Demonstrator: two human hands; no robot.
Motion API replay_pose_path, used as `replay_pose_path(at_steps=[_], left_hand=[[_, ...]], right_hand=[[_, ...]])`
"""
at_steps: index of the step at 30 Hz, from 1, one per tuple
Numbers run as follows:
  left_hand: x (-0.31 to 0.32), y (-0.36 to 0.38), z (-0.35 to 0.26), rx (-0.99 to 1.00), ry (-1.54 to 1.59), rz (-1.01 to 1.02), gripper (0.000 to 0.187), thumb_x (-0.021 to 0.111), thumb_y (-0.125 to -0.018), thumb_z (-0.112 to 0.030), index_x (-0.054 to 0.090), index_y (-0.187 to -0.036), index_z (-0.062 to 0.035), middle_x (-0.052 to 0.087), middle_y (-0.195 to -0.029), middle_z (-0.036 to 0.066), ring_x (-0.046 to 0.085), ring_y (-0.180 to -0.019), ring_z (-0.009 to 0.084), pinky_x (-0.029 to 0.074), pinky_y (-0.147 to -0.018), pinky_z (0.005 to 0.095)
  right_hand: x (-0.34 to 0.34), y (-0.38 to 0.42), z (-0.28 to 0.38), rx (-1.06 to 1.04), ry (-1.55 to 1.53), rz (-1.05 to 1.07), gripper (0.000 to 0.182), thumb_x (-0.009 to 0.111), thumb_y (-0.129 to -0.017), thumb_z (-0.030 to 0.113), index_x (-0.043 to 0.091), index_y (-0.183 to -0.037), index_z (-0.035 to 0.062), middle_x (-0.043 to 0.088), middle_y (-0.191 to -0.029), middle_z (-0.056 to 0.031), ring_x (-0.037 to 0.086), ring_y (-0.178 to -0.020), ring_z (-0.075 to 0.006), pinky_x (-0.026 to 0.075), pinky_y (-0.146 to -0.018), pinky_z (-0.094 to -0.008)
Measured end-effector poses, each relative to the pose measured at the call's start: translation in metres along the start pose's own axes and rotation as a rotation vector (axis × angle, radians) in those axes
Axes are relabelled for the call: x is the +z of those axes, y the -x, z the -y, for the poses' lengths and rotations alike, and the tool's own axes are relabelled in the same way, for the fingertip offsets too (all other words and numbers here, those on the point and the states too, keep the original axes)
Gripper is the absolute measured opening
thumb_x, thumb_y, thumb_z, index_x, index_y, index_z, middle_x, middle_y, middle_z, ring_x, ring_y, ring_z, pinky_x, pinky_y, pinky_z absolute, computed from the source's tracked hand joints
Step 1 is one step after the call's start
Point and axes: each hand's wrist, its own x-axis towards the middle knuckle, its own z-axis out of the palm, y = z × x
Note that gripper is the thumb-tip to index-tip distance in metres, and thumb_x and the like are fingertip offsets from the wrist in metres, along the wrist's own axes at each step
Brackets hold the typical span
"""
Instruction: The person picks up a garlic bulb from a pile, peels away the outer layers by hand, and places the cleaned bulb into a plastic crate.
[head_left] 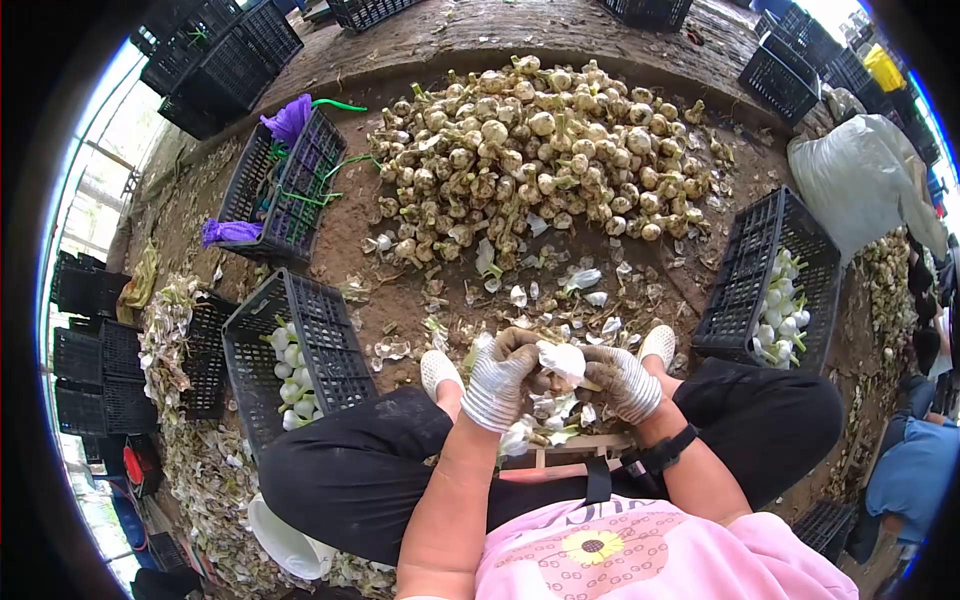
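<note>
Bare earth floor [345,235] is spreading under the work, with papery loose skins [580,281] lying scattered across it. A broad heap of bulbs [530,150], rough, soil-stained and rootlet-fringed, is sitting ahead. The worked bulb [563,364], whiter and rounded, is being held between both hands above the lap. Left hand [505,377], in a soiled knit glove, is gripping its near-left side; right hand [620,382], gloved alike, is gripping it from the opposite side. Judgement: steady opposed pressure should be keeping a round bulb from rolling; pulling thin skin along its grain, without squeezing hard, would likely be sparing the flesh. Rigid plastic lattice is forming the left crate [335,340] and the right crate [737,270], both containing smooth, glossy white bulbs with short green stems.
</note>
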Motion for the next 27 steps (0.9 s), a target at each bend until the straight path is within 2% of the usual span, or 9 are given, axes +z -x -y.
replay_pose_path(at_steps=[3, 4, 6, 8, 10, 11, 13, 17, 27], left_hand=[[0.003, 0.0, -0.001, 0.042, 0.362, 0.041, 0.009, 0.056, -0.084, -0.01, 0.056, -0.089, -0.0026, 0.06, -0.075, 0.005, 0.058, -0.06, 0.0134, 0.048, -0.047, 0.0232], [0.005, 0.0, -0.006, 0.072, 0.497, 0.081, 0.008, 0.056, -0.083, -0.01, 0.057, -0.088, -0.0028, 0.06, -0.075, 0.005, 0.058, -0.061, 0.0135, 0.049, -0.047, 0.0242], [0.012, 0.001, -0.03, 0.067, 0.679, 0.141, 0.006, 0.056, -0.083, -0.007, 0.057, -0.088, -0.0046, 0.059, -0.074, 0.005, 0.059, -0.062, 0.0138, 0.051, -0.051, 0.0275], [0.002, 0.004, -0.037, 0.234, 0.308, 0.075, 0.008, 0.059, -0.084, -0.01, 0.059, -0.091, -0.0066, 0.061, -0.079, 0.009, 0.061, -0.07, 0.0192, 0.054, -0.058, 0.0308], [-0.039, -0.014, -0.017, 0.27, -0.552, -0.002, 0.013, 0.063, -0.082, -0.016, 0.057, -0.089, -0.006, 0.06, -0.082, 0.008, 0.058, -0.068, 0.018, 0.05, -0.057, 0.0258], [-0.014, -0.003, -0.019, 0.103, -0.868, -0.173, 0.026, 0.072, -0.072, -0.011, 0.058, -0.092, -0.0044, 0.061, -0.084, 0.006, 0.058, -0.075, 0.0115, 0.049, -0.064, 0.0257], [-0.018, -0.006, 0.003, 0.359, -1.155, -0.079, 0.037, 0.076, -0.066, -0.013, 0.059, -0.097, -0.0033, 0.06, -0.088, 0.005, 0.056, -0.077, 0.0127, 0.048, -0.067, 0.0259], [0.031, 0.003, -0.003, 0.886, -1.332, -0.069, 0.038, 0.076, -0.063, -0.013, 0.06, -0.096, -0.0017, 0.059, -0.084, 0.013, 0.059, -0.075, 0.0266, 0.048, -0.067, 0.0334], [0.025, -0.008, 0.006, 0.914, -1.801, -0.131, 0.021, 0.059, -0.076, -0.009, 0.06, -0.095, -0.0036, 0.06, -0.08, 0.014, 0.059, -0.068, 0.0302, 0.046, -0.06, 0.0379]], right_hand=[[0.001, -0.001, -0.001, -0.191, 0.209, 0.041, 0.039, 0.059, -0.082, 0.007, 0.048, -0.118, -0.0004, 0.058, -0.105, -0.004, 0.056, -0.092, -0.0128, 0.048, -0.079, -0.0244], [-0.008, -0.007, -0.009, -0.542, 0.801, 0.037, 0.044, 0.06, -0.074, -0.004, 0.048, -0.116, 0.0006, 0.059, -0.104, -0.0038, 0.059, -0.089, -0.0119, 0.05, -0.072, -0.022], [-0.004, -0.006, -0.005, -0.301, 0.315, 0.002, 0.044, 0.057, -0.074, -0.006, 0.048, -0.117, 0.0013, 0.06, -0.103, -0.0038, 0.059, -0.09, -0.0119, 0.05, -0.071, -0.0217], [0.001, -0.004, -0.004, -0.161, -0.271, -0.021, 0.04, 0.056, -0.079, -0.001, 0.047, -0.118, 0.0024, 0.059, -0.103, -0.0051, 0.059, -0.087, -0.0117, 0.05, -0.065, -0.0196], [0.003, -0.002, 0.008, -0.156, -0.385, -0.026, 0.038, 0.057, -0.081, 0.005, 0.047, -0.118, 0.0025, 0.058, -0.104, -0.0055, 0.058, -0.085, -0.0115, 0.049, -0.061, -0.0182], [0.003, 0.0, 0.011, -0.153, -0.447, -0.03, 0.038, 0.057, -0.083, 0.008, 0.046, -0.119, 0.0026, 0.058, -0.104, -0.0058, 0.058, -0.084, -0.0114, 0.049, -0.059, -0.0176], [-0.001, -0.001, 0.01, -0.218, -0.325, -0.045, 0.052, 0.068, -0.078, 0.024, 0.046, -0.12, 0.0013, 0.057, -0.104, -0.0049, 0.058, -0.086, -0.0125, 0.05, -0.067, -0.0214], [-0.001, -0.007, 0.003, -0.253, -0.244, -0.012, 0.047, 0.062, -0.083, 0.02, 0.045, -0.121, -0.0002, 0.057, -0.106, -0.0058, 0.057, -0.09, -0.0127, 0.049, -0.071, -0.0237], [0.023, -0.005, -0.001, -0.379, 0.129, -0.296, 0.051, 0.066, -0.08, 0.018, 0.039, -0.12, 0.0022, 0.057, -0.098, -0.0069, 0.055, -0.084, -0.0112, 0.047, -0.07, -0.0237]])
